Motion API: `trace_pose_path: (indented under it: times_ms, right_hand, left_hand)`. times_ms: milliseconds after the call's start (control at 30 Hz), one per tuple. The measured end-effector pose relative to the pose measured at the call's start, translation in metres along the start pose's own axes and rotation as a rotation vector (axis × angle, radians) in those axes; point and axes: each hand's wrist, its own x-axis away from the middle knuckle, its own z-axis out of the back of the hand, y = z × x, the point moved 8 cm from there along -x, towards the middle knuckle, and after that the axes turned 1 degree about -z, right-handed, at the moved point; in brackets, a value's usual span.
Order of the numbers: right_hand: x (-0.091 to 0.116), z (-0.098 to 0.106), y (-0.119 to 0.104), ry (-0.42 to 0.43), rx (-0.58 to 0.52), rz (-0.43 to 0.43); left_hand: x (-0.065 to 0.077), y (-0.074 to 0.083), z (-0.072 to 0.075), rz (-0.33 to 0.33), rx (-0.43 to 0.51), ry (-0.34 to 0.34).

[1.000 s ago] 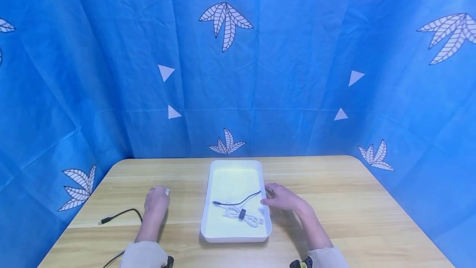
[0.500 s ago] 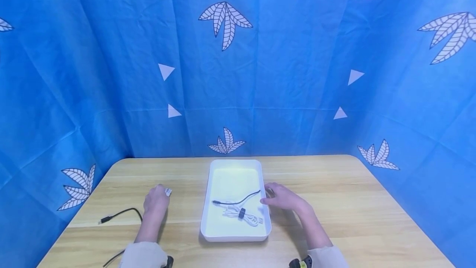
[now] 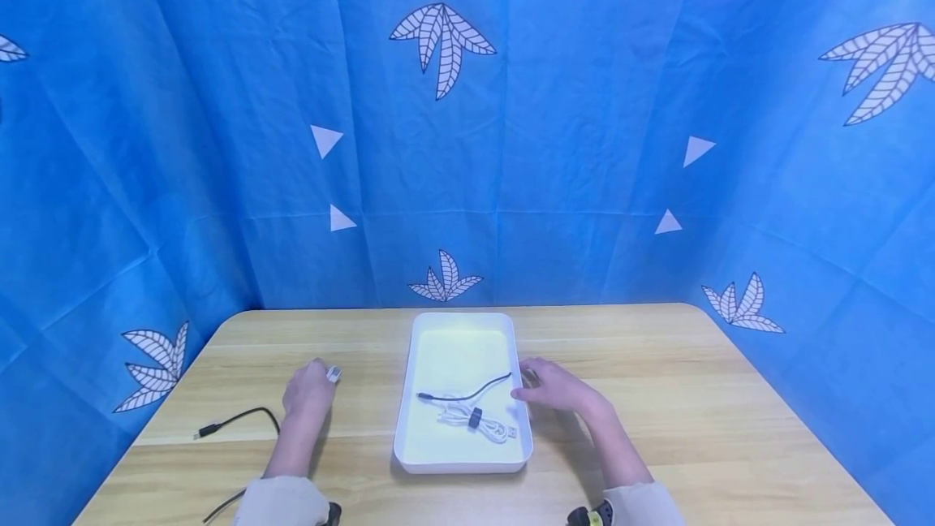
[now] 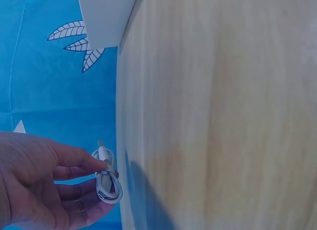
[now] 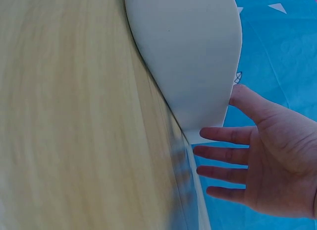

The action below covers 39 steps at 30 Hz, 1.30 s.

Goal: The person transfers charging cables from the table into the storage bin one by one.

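Note:
In the head view my left hand [image 3: 308, 390] is over the left half of the table, with a bit of coiled white cable [image 3: 333, 374] showing past the fingers. The left wrist view has that cable [image 4: 108, 178] pinched between thumb and fingers, wound into a small loop with its plug pointing up. My right hand [image 3: 558, 386] is at the right side of a white tray [image 3: 462, 467], its thumb at the rim. Its fingers look straight in the right wrist view. Inside the tray lie a short black cable [image 3: 467, 400] and a white cable bundle [image 3: 460, 416] with a black strap.
A black cable [image 3: 241, 419] lies on the table [image 3: 694, 412] at the left, partly hidden under my left forearm. Blue curtain [image 3: 467, 169] with leaf prints hangs behind and on both sides of the table.
My left hand has shifted slightly up and to the right, and more of the white cable now shows beside it. My right hand and the tray stay practically where they were.

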Motion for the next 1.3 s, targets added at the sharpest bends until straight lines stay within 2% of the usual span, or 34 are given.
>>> trace_pose_path:
  times_ms: [300, 767, 1300]
  right_hand:
    - [0.001, 0.001, -0.003, -0.004, 0.0, 0.014]
    - [0.002, 0.001, -0.004, -0.003, -0.011, 0.016]
    - [0.0, 0.0, 0.0, -0.003, -0.006, -0.006]
  left_hand:
    - [0.004, 0.012, 0.002, -0.008, 0.044, -0.006]
    - [0.012, 0.034, 0.01, -0.048, 0.062, 0.028]
    - [0.02, 0.047, 0.014, -0.073, 0.075, 0.037]
